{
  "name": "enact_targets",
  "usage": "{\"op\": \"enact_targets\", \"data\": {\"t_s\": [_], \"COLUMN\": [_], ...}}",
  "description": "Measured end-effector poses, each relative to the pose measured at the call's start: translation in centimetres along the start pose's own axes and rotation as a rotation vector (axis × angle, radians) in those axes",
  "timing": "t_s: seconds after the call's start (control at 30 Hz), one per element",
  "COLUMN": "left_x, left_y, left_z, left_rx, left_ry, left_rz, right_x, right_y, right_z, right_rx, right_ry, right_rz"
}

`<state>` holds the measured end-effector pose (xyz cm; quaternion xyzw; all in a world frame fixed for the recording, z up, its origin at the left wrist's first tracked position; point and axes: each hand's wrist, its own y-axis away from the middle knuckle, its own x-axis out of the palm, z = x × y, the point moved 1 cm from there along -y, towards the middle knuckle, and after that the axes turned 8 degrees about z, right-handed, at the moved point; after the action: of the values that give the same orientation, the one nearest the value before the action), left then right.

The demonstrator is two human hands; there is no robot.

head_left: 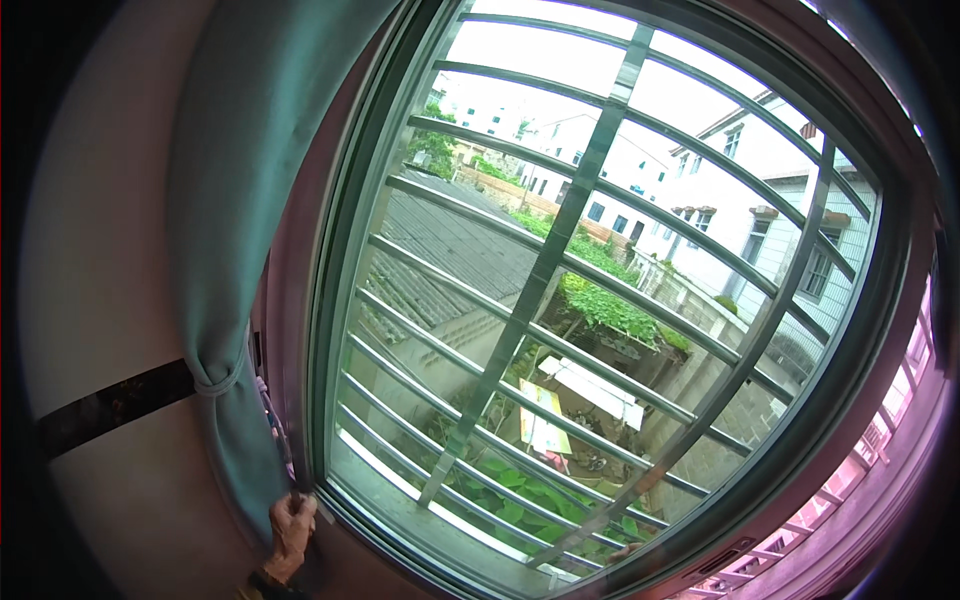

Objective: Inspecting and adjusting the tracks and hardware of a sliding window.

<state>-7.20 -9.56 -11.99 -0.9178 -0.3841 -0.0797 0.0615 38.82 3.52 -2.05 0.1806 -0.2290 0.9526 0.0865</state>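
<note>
My left hand comes up from the lower edge, beside the window's lower left corner. Its fingers are closed around something dark and narrow, mostly hidden, that I cannot make out. Just left of the hand hangs the lower part of a grey-green curtain, gathered by a tie of similar colour. To the right stands a large window with a dark green frame, and metal bars cross beyond its glass. My right hand does not show clearly; a small skin-toned patch at the window's lower edge is too faint to identify.
A pale wall with a dark band lies left of the curtain. Pink-tinted window panes and bars continue at the lower right. Outside are a grey corrugated roof, green plants and white buildings.
</note>
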Motion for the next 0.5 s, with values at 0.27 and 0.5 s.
{"op": "enact_targets", "data": {"t_s": [0.27, 0.5], "left_x": [0.5, -1.2], "left_y": [-9.3, -13.0], "left_z": [-6.9, -4.1], "left_rx": [0.281, 0.605], "left_ry": [-0.117, -0.294], "left_rz": [0.119, -0.158], "right_x": [-3.2, 3.8], "right_y": [2.3, 5.3], "right_z": [3.4, 4.5], "right_rx": [-0.299, -0.737], "right_ry": [0.069, 1.091], "right_rz": [-0.116, -0.220]}}
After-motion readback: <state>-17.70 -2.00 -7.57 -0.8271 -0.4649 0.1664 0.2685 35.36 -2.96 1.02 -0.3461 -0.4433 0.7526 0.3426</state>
